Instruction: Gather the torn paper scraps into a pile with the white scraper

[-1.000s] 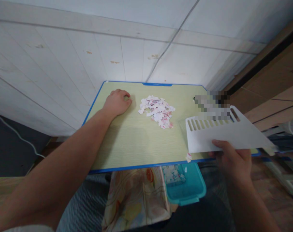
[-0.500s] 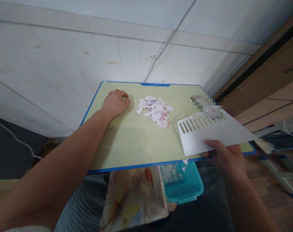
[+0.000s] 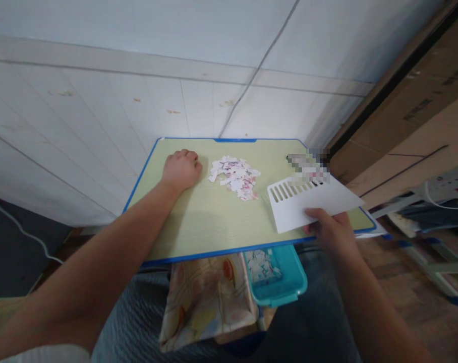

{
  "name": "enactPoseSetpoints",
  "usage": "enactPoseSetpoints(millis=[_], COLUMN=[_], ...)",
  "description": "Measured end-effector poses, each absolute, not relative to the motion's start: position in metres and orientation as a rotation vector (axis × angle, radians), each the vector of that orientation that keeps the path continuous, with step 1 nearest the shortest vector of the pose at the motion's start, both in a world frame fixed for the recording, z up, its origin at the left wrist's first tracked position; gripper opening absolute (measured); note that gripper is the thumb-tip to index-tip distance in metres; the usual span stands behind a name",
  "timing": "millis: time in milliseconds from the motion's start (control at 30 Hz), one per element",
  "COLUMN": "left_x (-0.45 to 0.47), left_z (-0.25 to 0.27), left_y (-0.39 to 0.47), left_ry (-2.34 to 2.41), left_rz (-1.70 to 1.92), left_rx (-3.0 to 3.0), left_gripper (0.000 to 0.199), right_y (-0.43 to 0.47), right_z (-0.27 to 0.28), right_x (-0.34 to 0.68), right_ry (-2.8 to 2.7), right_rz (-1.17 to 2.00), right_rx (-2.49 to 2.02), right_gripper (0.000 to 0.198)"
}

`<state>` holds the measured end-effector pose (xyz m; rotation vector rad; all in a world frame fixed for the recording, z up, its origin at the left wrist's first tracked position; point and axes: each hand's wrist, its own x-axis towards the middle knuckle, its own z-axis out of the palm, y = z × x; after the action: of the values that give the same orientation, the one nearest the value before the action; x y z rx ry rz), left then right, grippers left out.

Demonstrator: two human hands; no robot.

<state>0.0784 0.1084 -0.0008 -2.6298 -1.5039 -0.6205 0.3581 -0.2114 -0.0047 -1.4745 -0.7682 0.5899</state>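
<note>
My left hand rests on the left of the pale green tabletop, its fingers curled in with nothing visible in them. Just to its right lies a heap of small white and pinkish paper pieces. On the right side, my right hand grips a stiff white sheet with a row of slots along its far edge. The sheet is tilted over the table near the front edge. Below that edge sits a turquoise plastic box, with many similar paper pieces inside it.
A phone-like object, blurred out, lies at the table's back right. Fruit-patterned cloth hangs beside the box. A white panelled wall stands behind the table, with a cable running down it. Cardboard boxes are at the right.
Paper pieces that were falling off the table's front edge over the turquoise box are gone from the air. The view has shifted; both hands stay in much the same places, the left fingers curled tighter.
</note>
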Motion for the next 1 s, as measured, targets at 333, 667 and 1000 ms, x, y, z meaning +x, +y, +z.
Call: enactPoseSetpoints(millis=[333, 667, 1000], left_x=[0.072, 0.062, 0.073], left_z=[0.007, 0.01, 0.008], left_y=[0.045, 0.028, 0.083], left_ry=[-1.83, -1.853, -1.943], left_rz=[-0.544, -0.53, -0.567], left_rx=[-2.432, -2.461, -2.457], left_gripper=[0.043, 0.043, 0.041], right_y=[-0.193, -0.156, -0.053], right_z=[-0.005, 0.002, 0.029], right_x=[0.36, 0.374, 0.422], right_ry=[-0.771, -0.717, -0.75], right_rz=[0.66, 0.729, 0.823], right_rx=[-1.485, -1.58, -1.704], right_gripper=[0.03, 0.024, 0.018])
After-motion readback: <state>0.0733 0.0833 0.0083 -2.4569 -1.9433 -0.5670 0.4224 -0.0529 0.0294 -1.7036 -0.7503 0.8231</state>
